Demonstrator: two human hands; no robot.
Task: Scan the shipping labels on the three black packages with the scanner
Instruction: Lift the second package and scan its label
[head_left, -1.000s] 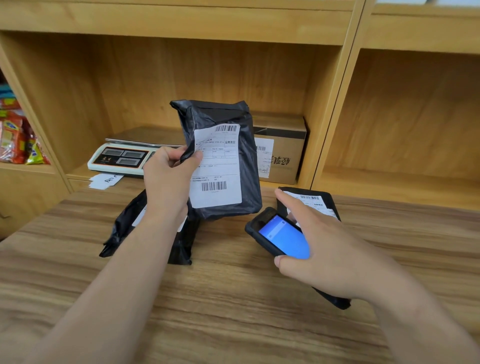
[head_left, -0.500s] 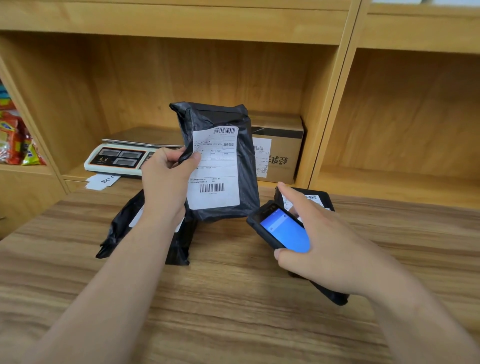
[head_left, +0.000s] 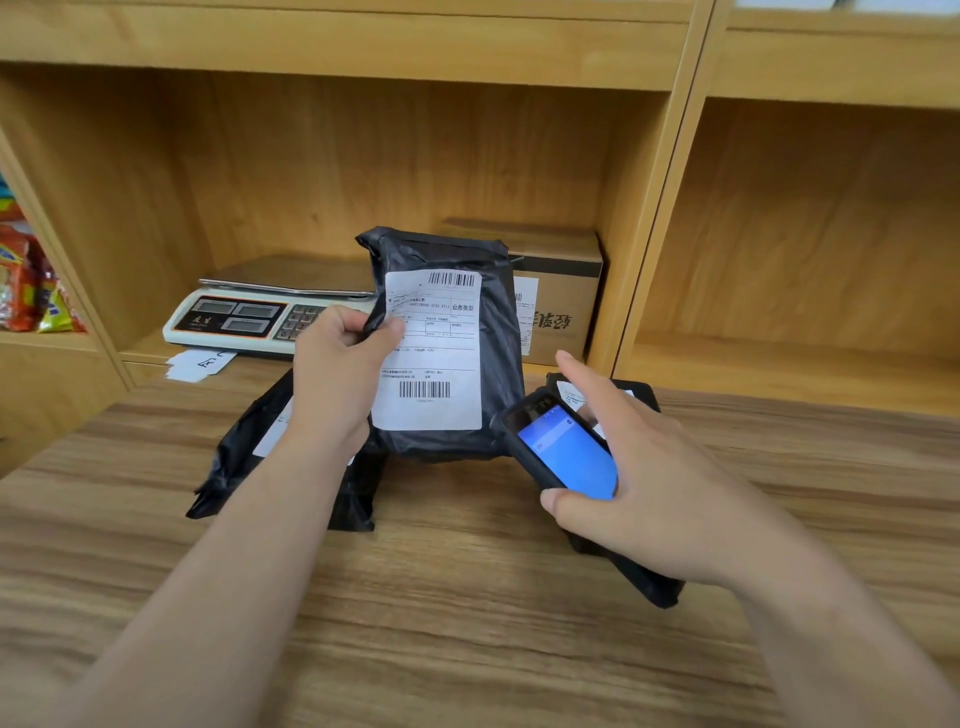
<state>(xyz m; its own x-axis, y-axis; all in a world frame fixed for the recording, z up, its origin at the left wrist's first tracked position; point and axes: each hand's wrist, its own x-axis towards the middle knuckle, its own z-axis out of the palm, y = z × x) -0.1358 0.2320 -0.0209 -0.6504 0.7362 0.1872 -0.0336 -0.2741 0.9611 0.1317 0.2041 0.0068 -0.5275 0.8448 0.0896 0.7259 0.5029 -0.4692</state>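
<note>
scanner (head_left: 563, 452), gripped in the right hand (head_left: 644, 483), has edged toward 10 o'clock, closing on the label (head_left: 431, 358) of the package (head_left: 498, 343) the left hand (head_left: 337, 374) pinches upright, so a scan looks imminent.

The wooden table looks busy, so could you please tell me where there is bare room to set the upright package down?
The table is bare between the two forearms, and at far right beyond the flat package. The right shelf bay is empty too. It is crowded behind the left hand, where another package lies, and near the scale and box.
</note>
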